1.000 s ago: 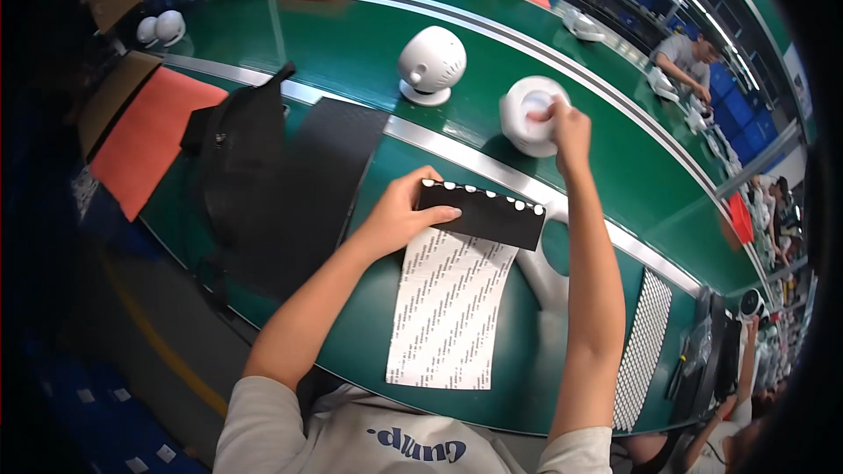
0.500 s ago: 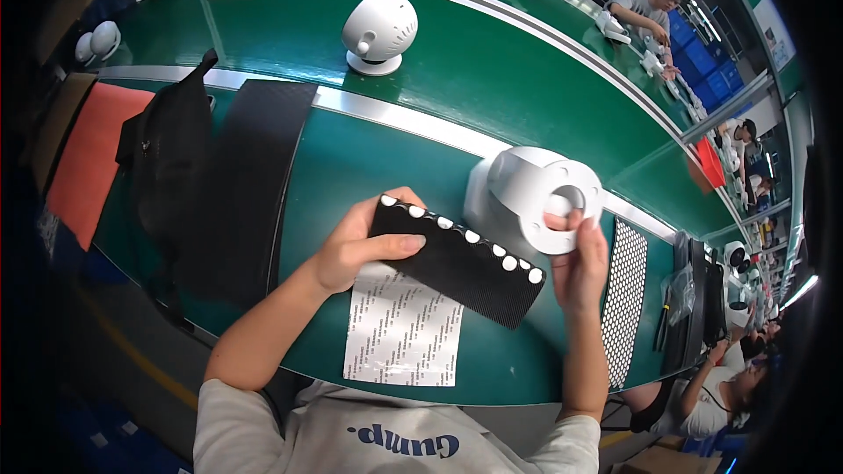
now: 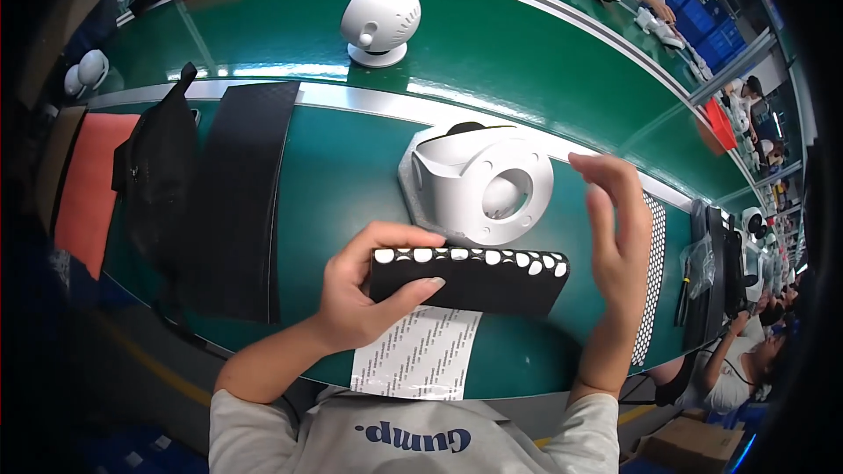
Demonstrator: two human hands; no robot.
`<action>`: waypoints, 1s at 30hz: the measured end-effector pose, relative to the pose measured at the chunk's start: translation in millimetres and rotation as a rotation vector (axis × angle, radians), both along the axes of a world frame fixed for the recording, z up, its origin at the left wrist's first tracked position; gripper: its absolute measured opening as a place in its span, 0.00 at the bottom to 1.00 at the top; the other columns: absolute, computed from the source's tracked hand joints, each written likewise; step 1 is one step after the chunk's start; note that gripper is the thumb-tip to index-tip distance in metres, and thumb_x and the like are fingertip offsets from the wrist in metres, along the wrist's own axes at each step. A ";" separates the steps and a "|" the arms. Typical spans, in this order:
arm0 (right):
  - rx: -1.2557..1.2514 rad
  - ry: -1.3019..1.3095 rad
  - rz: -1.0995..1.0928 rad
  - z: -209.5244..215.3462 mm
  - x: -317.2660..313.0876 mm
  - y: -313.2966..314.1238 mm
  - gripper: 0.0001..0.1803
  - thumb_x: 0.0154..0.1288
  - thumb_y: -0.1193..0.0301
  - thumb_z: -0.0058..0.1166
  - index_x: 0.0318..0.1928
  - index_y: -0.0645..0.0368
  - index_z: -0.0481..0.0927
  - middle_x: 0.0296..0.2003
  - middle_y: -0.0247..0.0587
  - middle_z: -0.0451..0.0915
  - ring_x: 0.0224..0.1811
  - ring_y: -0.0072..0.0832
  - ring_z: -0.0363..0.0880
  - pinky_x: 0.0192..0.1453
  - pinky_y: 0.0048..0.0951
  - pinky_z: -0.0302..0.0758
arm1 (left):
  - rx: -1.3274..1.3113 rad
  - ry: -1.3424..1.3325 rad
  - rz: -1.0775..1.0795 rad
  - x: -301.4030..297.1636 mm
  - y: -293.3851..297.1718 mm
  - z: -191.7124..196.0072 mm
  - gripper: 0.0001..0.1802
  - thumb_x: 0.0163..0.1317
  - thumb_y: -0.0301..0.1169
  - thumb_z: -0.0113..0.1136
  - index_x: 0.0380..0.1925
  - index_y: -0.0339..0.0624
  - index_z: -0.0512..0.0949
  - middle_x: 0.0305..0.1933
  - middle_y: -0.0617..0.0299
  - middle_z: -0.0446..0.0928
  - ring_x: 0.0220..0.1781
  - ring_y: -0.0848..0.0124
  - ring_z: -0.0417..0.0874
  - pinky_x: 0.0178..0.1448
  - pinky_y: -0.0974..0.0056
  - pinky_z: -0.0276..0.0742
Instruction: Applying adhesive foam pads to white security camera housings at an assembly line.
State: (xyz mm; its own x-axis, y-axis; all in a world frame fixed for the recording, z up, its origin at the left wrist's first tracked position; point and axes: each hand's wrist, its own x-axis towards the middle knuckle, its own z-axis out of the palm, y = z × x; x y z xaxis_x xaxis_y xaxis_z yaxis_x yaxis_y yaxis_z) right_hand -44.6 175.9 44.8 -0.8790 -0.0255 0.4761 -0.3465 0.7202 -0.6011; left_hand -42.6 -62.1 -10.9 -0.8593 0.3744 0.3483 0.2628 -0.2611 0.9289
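Observation:
My left hand [image 3: 364, 290] grips the left end of a black foam strip [image 3: 479, 279] with a row of white dots along its top edge, held just above the green bench. Under it lies a white patterned backing sheet [image 3: 421, 351]. A white round housing [image 3: 483, 180] with a circular opening sits on the bench right behind the strip. My right hand [image 3: 615, 228] hovers to the right of that housing, fingers apart, holding nothing.
A second white round housing [image 3: 379, 22] stands on the green conveyor [image 3: 527, 61] behind. Black foam sheets [image 3: 233, 202], a black bag [image 3: 154, 175] and an orange sheet [image 3: 88, 189] lie left. A perforated strip [image 3: 654, 272] lies right. Other people work at the far side and right.
My right hand brought the white housing from the conveyor down onto the bench in front of me and has let go of it. My left hand kept the black strip.

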 end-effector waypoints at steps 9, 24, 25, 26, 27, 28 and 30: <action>0.016 -0.119 0.304 -6.6 17.9 -37.4 0.15 0.37 0.72 0.67 0.27 0.62 0.76 0.21 0.36 0.77 0.20 0.21 0.71 0.20 0.19 0.62 | -0.066 0.041 0.212 2.0 1.8 -4.3 0.07 0.50 0.21 0.60 0.26 0.36 0.71 0.19 0.63 0.76 0.20 0.82 0.75 0.22 0.78 0.68; 0.426 0.320 0.426 0.6 1.3 -102.1 0.19 0.37 0.71 0.52 0.36 0.59 0.77 0.28 0.32 0.71 0.26 0.23 0.67 0.27 0.23 0.57 | -0.223 0.351 0.226 -11.4 -26.5 -21.4 0.11 0.44 0.22 0.62 0.31 0.37 0.73 0.19 0.57 0.76 0.17 0.65 0.78 0.21 0.68 0.71; 0.462 0.316 0.453 -1.6 -2.7 -107.8 0.19 0.36 0.71 0.51 0.35 0.60 0.77 0.27 0.32 0.70 0.25 0.23 0.66 0.26 0.23 0.56 | -0.219 0.348 0.228 -12.1 -28.7 -23.8 0.11 0.44 0.22 0.62 0.31 0.37 0.73 0.19 0.57 0.76 0.17 0.65 0.78 0.21 0.68 0.71; 0.448 0.313 0.455 -6.4 -6.6 -111.2 0.17 0.36 0.72 0.51 0.34 0.60 0.77 0.25 0.32 0.68 0.23 0.23 0.63 0.25 0.23 0.55 | -0.204 0.344 0.245 -12.8 -30.7 -26.0 0.11 0.44 0.22 0.61 0.30 0.37 0.73 0.19 0.58 0.75 0.17 0.65 0.78 0.21 0.68 0.71; 0.452 0.312 0.456 -7.4 -7.6 -113.2 0.17 0.36 0.72 0.51 0.34 0.60 0.77 0.25 0.32 0.68 0.23 0.23 0.63 0.25 0.23 0.55 | -0.187 0.342 0.261 -14.1 -33.0 -27.2 0.11 0.44 0.21 0.61 0.30 0.37 0.73 0.19 0.58 0.75 0.17 0.65 0.78 0.21 0.68 0.71; 0.433 0.275 0.468 -7.8 -8.2 -114.7 0.16 0.36 0.73 0.51 0.33 0.60 0.77 0.25 0.33 0.67 0.23 0.23 0.63 0.24 0.23 0.56 | -0.183 0.342 0.263 -15.3 -35.5 -27.8 0.11 0.44 0.21 0.61 0.30 0.37 0.73 0.19 0.58 0.75 0.17 0.65 0.78 0.21 0.68 0.71; 0.416 0.237 0.482 -8.8 -9.8 -119.1 0.15 0.36 0.73 0.51 0.32 0.60 0.77 0.25 0.33 0.67 0.23 0.23 0.62 0.24 0.23 0.56 | -0.227 0.334 0.224 -17.6 -40.5 -29.2 0.10 0.44 0.20 0.61 0.28 0.37 0.72 0.17 0.59 0.73 0.17 0.66 0.77 0.21 0.69 0.70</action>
